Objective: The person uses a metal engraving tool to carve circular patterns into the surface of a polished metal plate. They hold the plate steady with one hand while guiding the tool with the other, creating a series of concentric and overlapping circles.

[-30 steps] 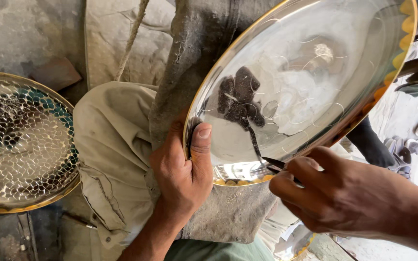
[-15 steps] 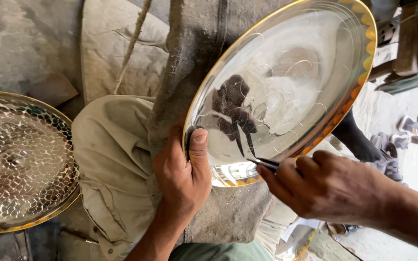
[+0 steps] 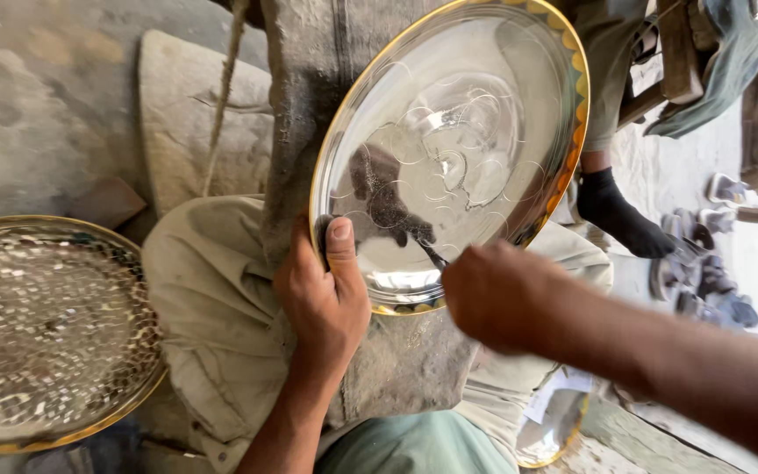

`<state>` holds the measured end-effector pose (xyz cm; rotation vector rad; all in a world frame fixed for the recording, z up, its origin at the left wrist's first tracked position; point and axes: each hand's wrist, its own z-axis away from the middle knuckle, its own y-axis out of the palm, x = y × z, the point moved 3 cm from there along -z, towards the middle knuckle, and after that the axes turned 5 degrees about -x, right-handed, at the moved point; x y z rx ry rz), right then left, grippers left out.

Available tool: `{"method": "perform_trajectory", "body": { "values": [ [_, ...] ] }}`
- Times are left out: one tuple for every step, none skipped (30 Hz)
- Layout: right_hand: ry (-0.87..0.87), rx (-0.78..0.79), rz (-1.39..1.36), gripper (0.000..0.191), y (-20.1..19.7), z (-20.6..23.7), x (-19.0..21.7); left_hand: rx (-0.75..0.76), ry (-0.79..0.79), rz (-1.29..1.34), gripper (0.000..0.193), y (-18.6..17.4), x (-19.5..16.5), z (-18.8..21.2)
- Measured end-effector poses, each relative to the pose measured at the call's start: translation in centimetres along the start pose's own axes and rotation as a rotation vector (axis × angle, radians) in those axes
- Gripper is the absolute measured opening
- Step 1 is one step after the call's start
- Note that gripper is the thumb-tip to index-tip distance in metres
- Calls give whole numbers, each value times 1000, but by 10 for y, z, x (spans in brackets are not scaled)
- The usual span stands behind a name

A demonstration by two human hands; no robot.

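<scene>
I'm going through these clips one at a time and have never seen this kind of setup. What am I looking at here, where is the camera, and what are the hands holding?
There is no machine: a person works with two bare hands, and the one camera sits on their head, looking down at their lap. The left hand grips the lower rim of a shiny oval tray with a gold edge, thumb on its face. The tray leans on a grey cloth draped over the person's knee. Thin curved lines show on the tray's mirror surface. The right hand is closed around a thin dark tool whose tip touches the tray; the hand is blurred. On the ground to the left lies a second tray, covered with small hammered facets. At upper right another person's foot in a black sock shows, with sandals nearby.
</scene>
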<state>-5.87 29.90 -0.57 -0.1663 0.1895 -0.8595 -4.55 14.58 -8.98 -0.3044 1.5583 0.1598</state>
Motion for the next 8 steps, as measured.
{"method": "perform_trajectory", "body": {
  "values": [
    [43, -27, -75, 38, -6, 4, 0, -13, 34, -5, 31, 0, 0, -2],
    [84, -56, -150, 41, -10, 8, -2, -25, 70, -9, 31, 1, 1, -4],
    [136, -87, -231, 43, -13, 13, -8, -34, 95, -2, 32, 1, 3, -6],
    [183, -117, -308, 46, -13, 20, -15, -46, 116, 5, 34, 2, 5, -8],
    [221, -144, -379, 49, -13, 25, -21, -67, 132, 6, 35, 2, 8, -9],
    [254, -176, -447, 52, -14, 29, -29, -77, 109, -18, 35, 3, 12, -11],
    [246, -294, -517, 46, -14, 35, -33, -85, 86, -43, 35, 4, 17, -13],
    [231, -407, -590, 46, -8, 43, -31, -90, 60, -71, 35, 5, 23, -14]
  ]
}}
